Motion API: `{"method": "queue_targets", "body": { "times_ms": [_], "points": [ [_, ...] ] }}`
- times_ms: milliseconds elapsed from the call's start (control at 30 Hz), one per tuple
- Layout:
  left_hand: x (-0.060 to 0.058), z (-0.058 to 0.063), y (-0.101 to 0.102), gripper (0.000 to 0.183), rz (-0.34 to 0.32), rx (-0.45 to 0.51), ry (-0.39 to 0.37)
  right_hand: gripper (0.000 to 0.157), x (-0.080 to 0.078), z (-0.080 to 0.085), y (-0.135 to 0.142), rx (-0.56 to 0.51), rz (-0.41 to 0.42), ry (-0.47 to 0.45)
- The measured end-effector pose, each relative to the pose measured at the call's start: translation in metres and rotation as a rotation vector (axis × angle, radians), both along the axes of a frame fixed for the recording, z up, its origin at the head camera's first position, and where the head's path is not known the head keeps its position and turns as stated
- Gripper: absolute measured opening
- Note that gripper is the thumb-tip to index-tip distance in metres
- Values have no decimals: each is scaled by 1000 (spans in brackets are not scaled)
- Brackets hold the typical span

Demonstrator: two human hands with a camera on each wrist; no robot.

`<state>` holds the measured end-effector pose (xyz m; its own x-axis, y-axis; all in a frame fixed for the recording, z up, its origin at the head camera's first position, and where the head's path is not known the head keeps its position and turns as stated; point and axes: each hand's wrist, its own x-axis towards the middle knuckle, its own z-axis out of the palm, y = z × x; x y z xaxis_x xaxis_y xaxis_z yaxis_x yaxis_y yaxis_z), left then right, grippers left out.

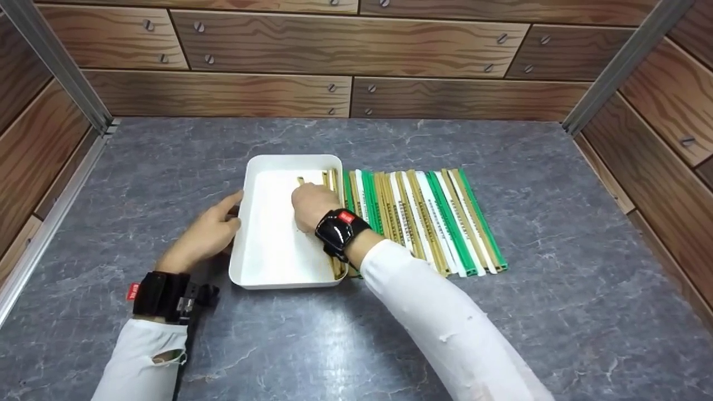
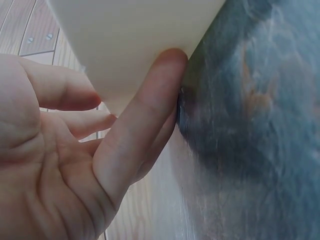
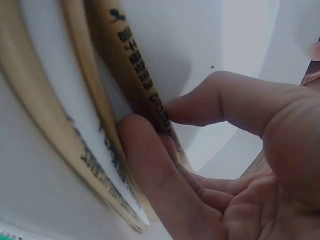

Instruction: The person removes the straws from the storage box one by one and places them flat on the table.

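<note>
A shallow white tray stands on the grey table. My left hand is at the tray's left side, its thumb against the outer wall and its fingers extended. Inside the tray, my right hand pinches a long thin brown stick with black print between thumb and fingertips. Next to it, a white stick and other brown sticks lie along the tray's right wall. The head view shows only a short end of the pinched stick beyond my knuckles.
Right of the tray, several brown, white and green printed sticks lie side by side in a row, partly under my right forearm. Wood-patterned panels enclose the table at the back and both sides.
</note>
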<state>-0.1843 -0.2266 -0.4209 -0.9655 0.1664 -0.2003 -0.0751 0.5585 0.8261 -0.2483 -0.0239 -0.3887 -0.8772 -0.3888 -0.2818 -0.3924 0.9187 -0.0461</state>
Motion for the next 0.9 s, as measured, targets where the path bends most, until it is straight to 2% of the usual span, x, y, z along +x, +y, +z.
{"method": "queue_targets", "body": {
  "times_ms": [267, 433, 500, 567, 733, 800, 900],
  "points": [
    [0, -3, 2, 66, -5, 2, 0, 10, 0, 1, 3, -97, -2, 0],
    [0, -4, 1, 66, -15, -11, -18, 1, 0, 10, 10, -264, -16, -64],
    [0, -3, 1, 66, -13, -20, -10, 5, 2, 15, 15, -370, -28, -105],
    [0, -2, 0, 67, -14, -12, -6, 16, 4, 23, 22, -501, -38, -149],
    [0, 0, 0, 67, -12, 3, -9, 35, 10, 41, 51, -919, -76, -236],
    [0, 1, 0, 67, -14, -4, -6, 37, 11, 47, 69, -1058, -102, -245],
    [0, 0, 0, 66, -17, -18, -4, 43, 10, 51, 104, -1194, -160, -221]
  ]
}}
